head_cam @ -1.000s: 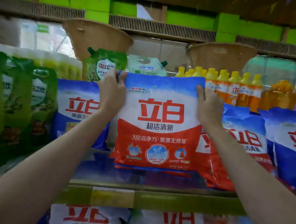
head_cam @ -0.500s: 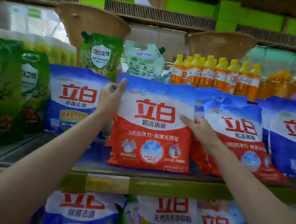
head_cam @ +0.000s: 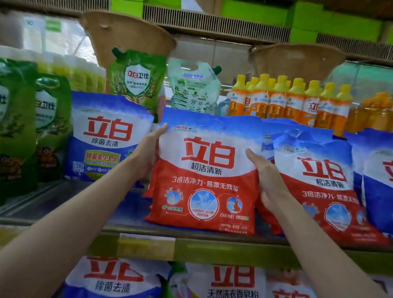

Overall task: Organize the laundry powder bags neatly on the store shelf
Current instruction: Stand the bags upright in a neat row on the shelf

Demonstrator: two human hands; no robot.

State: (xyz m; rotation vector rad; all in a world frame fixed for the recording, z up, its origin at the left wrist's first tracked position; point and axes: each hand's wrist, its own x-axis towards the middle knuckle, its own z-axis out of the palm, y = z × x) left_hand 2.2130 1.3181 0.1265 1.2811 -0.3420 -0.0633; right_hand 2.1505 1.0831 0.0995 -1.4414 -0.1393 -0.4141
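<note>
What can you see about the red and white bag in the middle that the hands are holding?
The red and white bag is a shiny, plump plastic pack, blue along its crinkled top, white in the middle with big red characters, red below with round pictures. It stands upright on the shelf. The left hand holds its left edge, the right hand its right edge.

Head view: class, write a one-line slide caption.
Both hands, left and right, hold a red-and-white laundry powder bag upright on the shelf.
</note>
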